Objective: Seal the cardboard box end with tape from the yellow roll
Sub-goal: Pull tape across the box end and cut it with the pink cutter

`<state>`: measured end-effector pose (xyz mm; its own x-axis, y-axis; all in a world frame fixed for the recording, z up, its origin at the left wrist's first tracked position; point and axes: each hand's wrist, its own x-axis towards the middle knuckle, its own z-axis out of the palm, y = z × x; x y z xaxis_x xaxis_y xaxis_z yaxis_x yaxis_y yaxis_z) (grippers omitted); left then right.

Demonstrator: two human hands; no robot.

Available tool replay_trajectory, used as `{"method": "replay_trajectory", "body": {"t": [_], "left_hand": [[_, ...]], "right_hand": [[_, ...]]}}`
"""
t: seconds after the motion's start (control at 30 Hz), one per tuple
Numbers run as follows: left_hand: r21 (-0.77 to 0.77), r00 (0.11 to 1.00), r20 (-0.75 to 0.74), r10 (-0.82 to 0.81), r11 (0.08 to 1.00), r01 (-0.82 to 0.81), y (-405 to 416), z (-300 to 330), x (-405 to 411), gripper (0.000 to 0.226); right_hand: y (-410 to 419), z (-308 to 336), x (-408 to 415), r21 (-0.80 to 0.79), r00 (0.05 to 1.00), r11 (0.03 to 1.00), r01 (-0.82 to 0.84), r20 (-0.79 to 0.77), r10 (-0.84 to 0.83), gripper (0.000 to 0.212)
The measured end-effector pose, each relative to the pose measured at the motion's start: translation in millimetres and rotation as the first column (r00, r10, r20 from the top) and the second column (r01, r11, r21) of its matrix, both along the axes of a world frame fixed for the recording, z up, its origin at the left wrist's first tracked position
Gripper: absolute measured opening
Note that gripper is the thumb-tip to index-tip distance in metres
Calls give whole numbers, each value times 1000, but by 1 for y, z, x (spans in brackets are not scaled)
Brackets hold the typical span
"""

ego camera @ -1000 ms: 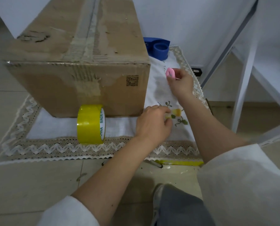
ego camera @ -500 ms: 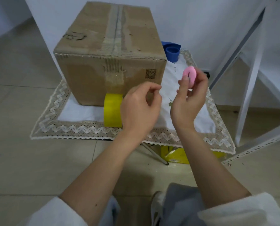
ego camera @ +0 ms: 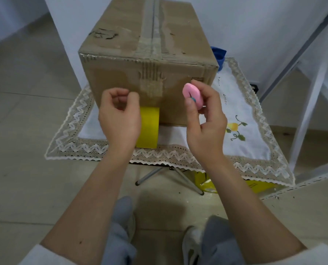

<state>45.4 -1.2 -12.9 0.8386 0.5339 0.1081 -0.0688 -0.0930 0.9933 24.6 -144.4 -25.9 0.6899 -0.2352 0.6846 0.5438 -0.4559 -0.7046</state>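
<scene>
A worn cardboard box (ego camera: 117,77) stands on a small table, its near end facing me, with old tape remnants running down the middle seam. The yellow tape roll (ego camera: 149,129) stands on its edge against that end, on the cloth. My left hand (ego camera: 119,117) hovers in front of the roll and hides its left part; the fingers are curled with thumb and forefinger pinched, and I see nothing in them. My right hand (ego camera: 207,129) is raised beside it and holds a small pink oval cutter (ego camera: 192,95) before the box's lower right corner.
A white cloth with a lace border (ego camera: 245,131) covers the table. A blue object (ego camera: 219,54) peeks out behind the box's right side. A white metal frame (ego camera: 308,104) stands to the right. A yellow package (ego camera: 258,185) lies on the floor under the table.
Both hands rose from the cloth to the box end. My right hand brought the pink cutter left and turned it toward me. My view shifted back and centred on the box.
</scene>
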Motion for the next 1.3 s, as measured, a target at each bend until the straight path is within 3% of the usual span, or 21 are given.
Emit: {"method": "replay_trajectory", "body": {"t": [0.13, 0.4, 0.63, 0.8, 0.93, 1.3], "left_hand": [[-85, 965, -187, -185, 982, 172, 7, -4, -2, 14], [-120, 879, -369, -303, 953, 278, 10, -9, -3, 21], [-209, 842, -364, -398, 916, 343, 9, -2, -2, 28], [-167, 861, -349, -369, 929, 331, 10, -3, 0, 25], [-183, 890, -318, -328, 942, 282, 11, -6, 2, 40], [-177, 911, -308, -276, 957, 230, 3, -5, 5, 21]], "right_hand": [[6, -3, 4, -53, 999, 998, -36, -39, 34, 25], [21, -5, 6, -170, 990, 977, -128, -72, 118, 23], [26, -7, 14, -146, 977, 981, -131, -188, 103, 22], [29, -6, 17, -127, 980, 987, -103, -183, 79, 20], [29, -6, 18, -123, 983, 988, -89, -168, 68, 19], [27, -6, 17, -191, 979, 978, -85, -198, 47, 20]]}}
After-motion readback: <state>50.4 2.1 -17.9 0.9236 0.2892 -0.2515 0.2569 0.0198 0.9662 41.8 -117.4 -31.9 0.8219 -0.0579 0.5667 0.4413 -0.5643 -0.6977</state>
